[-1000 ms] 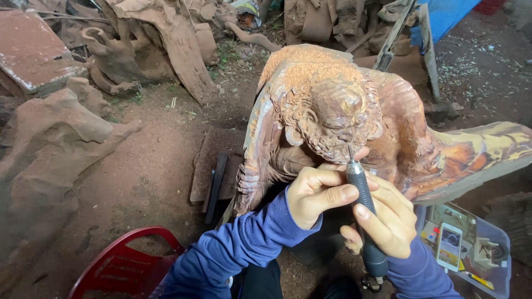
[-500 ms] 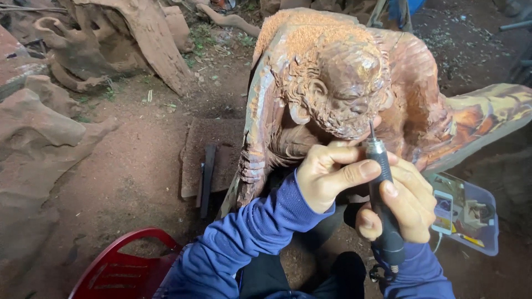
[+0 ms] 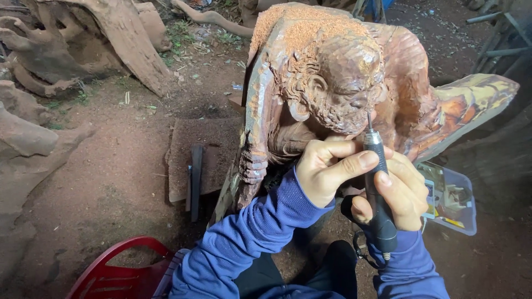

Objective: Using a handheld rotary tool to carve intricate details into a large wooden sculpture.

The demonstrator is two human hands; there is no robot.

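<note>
Tool: dark rotary carver (image 3: 378,188), wrapped by right hand (image 3: 400,192), left hand (image 3: 324,171) thumb pinching its neck.
Bit: at carved wooden figure (image 3: 332,88) — beard, front edge.
Risk: likely skid — gouging detail.

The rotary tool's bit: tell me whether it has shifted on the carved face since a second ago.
Cannot tell. The rotary tool, gripped by both the left hand and right hand, keeps its bit at the beard of the carved wooden figure; the camera itself moved.
</note>
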